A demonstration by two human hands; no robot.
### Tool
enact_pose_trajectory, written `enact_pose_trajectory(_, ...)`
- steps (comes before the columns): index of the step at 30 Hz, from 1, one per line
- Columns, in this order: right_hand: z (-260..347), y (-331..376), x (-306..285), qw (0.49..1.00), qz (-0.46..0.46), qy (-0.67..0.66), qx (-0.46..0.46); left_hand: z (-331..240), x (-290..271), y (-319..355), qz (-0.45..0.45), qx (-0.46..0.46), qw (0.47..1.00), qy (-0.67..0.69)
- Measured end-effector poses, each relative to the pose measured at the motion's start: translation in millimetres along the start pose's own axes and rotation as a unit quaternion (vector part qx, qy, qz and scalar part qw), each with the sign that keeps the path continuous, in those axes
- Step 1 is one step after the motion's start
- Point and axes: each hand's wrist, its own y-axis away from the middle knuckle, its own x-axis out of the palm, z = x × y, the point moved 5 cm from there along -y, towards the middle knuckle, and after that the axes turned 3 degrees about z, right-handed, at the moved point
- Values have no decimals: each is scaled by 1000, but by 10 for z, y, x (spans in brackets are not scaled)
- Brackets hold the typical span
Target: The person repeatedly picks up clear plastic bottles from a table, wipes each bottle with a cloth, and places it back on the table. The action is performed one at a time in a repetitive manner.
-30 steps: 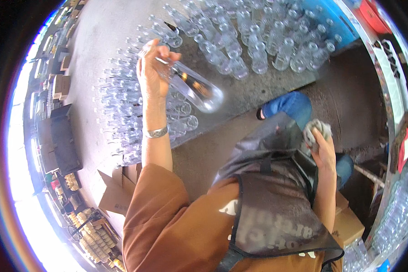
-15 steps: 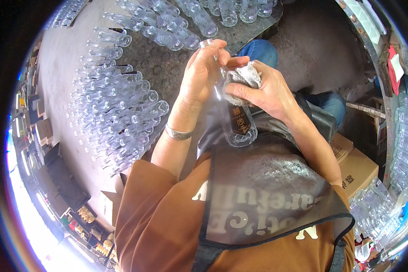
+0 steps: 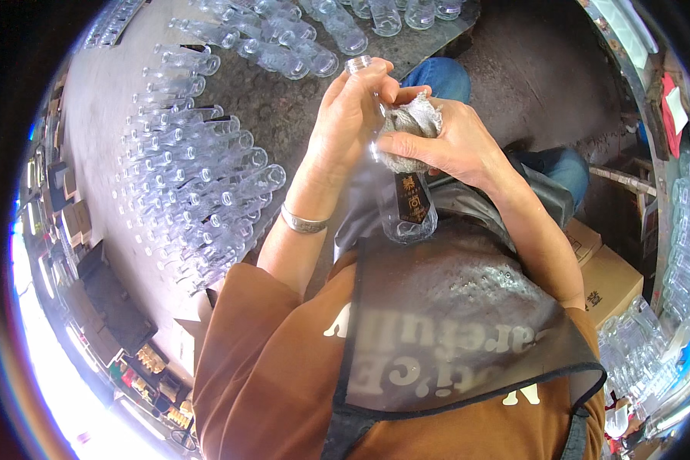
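Most of the clear glass bottle [image 3: 403, 201] is covered up, its neck lost behind fingers and cloth, only the open mouth poking out above the knuckles and the rounded base with a dark label showing below; the print on that label is too small to make out. The left hand [image 3: 350, 106] is wrapped closed around the bottle's upper part, a metal bracelet [image 3: 303, 223] on its wrist. The right hand [image 3: 442, 143] is closed on a crumpled grey cloth [image 3: 408, 125] and presses it against the bottle's shoulder, thumb lying across the glass; how much of the cloth sits behind the palm cannot be seen. The bottle is held upright in the air above the person's lap, its base just over the grey apron [image 3: 452, 322] worn on a brown shirt. To the left of the bottle, rows of empty clear bottles [image 3: 199, 192] lie on their sides on the concrete floor, packed close together, and more lie beyond it toward the far edge, partly cut off. To the right of the bottle sit cardboard boxes [image 3: 602, 276], and further right more clear bottles [image 3: 686, 245] stand stacked, bent and blurred by the lens rim.
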Motion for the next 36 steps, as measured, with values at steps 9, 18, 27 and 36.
enact_pose_trajectory(9,-186,8,100,968,61,-215,113,24,-17,37,-6,-40,998,44)
enact_pose_trajectory(18,-462,-12,86,961,12,-245,127,-190,-140,26,-16,14,999,46)
enact_pose_trajectory(27,-1039,158,-600,905,-178,-358,144,-3114,-1219,615,-163,497,839,-149)
enact_pose_trajectory(36,-1384,104,-605,897,-210,-347,177,-3680,-3609,-250,-467,295,790,-266)
